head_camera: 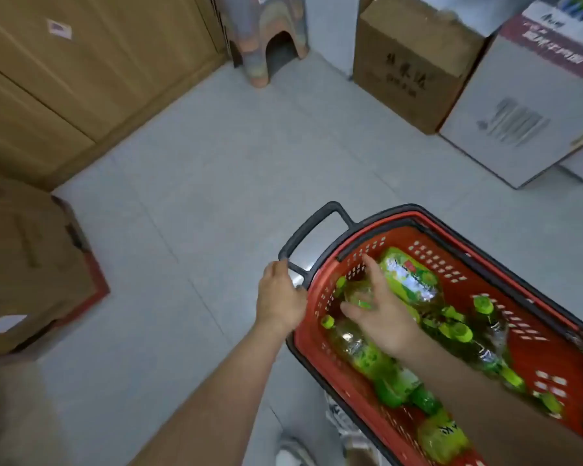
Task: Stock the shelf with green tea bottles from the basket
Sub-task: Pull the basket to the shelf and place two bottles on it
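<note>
The left hand [280, 297] curls around the black handle [312, 232] at the red basket's [320, 297] end. The right hand [382, 314] reaches in, fingers spread, resting on a green tea bottle [408, 277] near that end wall.

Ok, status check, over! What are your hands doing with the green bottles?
Left hand gripping black basket handle. Right hand open, reaching onto a green tea bottle in the red basket. Nothing lifted yet. Nothing blocking.
</note>
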`<action>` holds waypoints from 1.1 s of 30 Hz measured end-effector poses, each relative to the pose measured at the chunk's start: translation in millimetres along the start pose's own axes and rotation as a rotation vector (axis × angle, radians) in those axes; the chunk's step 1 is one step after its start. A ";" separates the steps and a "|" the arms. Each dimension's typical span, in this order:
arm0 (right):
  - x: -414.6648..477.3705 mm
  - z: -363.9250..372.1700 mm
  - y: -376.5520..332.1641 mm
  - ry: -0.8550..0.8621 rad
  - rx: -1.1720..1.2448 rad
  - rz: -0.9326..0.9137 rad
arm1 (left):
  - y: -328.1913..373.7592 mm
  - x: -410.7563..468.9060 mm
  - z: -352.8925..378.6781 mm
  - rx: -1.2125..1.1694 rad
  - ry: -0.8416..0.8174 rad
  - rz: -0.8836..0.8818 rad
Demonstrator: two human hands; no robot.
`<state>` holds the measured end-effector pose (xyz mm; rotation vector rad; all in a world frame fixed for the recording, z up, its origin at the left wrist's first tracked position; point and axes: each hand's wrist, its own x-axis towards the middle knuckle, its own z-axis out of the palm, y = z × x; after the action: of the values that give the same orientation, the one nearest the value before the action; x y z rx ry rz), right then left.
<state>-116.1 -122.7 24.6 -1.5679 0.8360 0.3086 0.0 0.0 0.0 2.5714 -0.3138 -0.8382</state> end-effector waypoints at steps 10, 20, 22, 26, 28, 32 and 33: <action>116.6 55.9 -15.5 0.275 0.660 0.295 | -37.4 136.3 4.2 -0.297 -0.281 -0.062; 153.4 123.8 -71.9 0.339 0.578 0.110 | -83.3 169.6 -74.5 -0.370 -0.300 0.093; 169.9 143.4 -90.2 0.299 0.518 0.083 | -98.4 181.4 -99.4 -0.409 -0.265 0.088; 204.7 188.8 -130.1 0.197 0.484 0.022 | -138.1 203.8 -150.2 -0.449 -0.168 0.029; 222.1 216.5 -149.0 0.104 0.397 0.002 | -165.1 210.2 -175.3 -0.481 -0.104 -0.035; 250.8 278.1 -188.7 -0.107 0.119 0.009 | -215.5 208.2 -225.5 -0.652 0.053 -0.202; 254.2 293.2 -201.7 -0.169 0.028 0.007 | -225.7 206.2 -237.7 -0.704 0.090 -0.247</action>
<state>273.8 63.4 -42.7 -1.4905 0.7116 0.4269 325.7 206.8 -33.0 1.9879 0.2914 -0.7407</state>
